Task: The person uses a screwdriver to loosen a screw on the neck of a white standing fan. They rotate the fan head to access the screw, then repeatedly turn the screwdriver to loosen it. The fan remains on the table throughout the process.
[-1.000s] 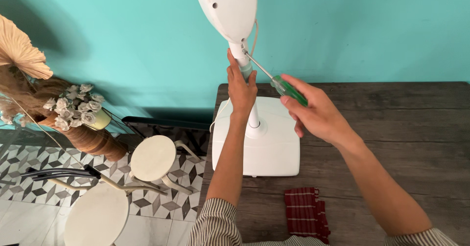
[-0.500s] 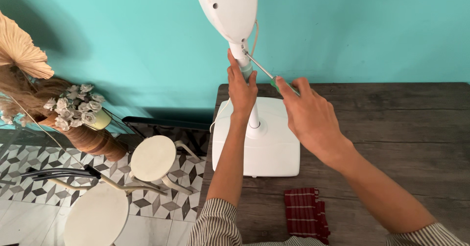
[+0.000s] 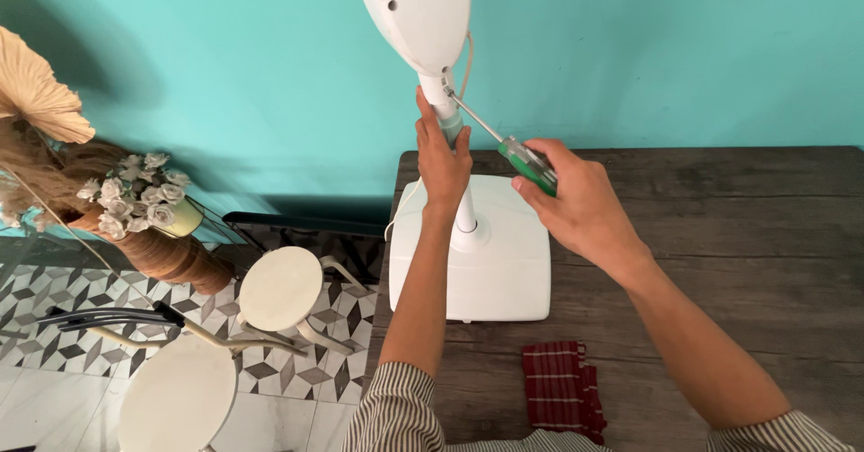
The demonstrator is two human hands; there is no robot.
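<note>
A white stand fan rises from its square base [image 3: 499, 263] on a dark wooden table [image 3: 720, 236]; its white motor housing [image 3: 418, 11] fills the top of the view. My left hand [image 3: 441, 160] grips the fan's pole just under the housing. My right hand [image 3: 580, 205] holds a green-handled screwdriver [image 3: 526, 164], its metal tip against the pole's neck below the housing. A thin white cord hangs beside the neck.
A folded red checked cloth [image 3: 560, 389] lies near the table's front edge. Left of the table, two round white stools [image 3: 281, 288] stand on a patterned tile floor, beside a wooden vase with pale flowers [image 3: 135, 196]. A teal wall is behind.
My right hand has turned on the screwdriver: the green handle showed, was hidden by the fingers half a second ago, and shows again now. The left hand stays on the pole.
</note>
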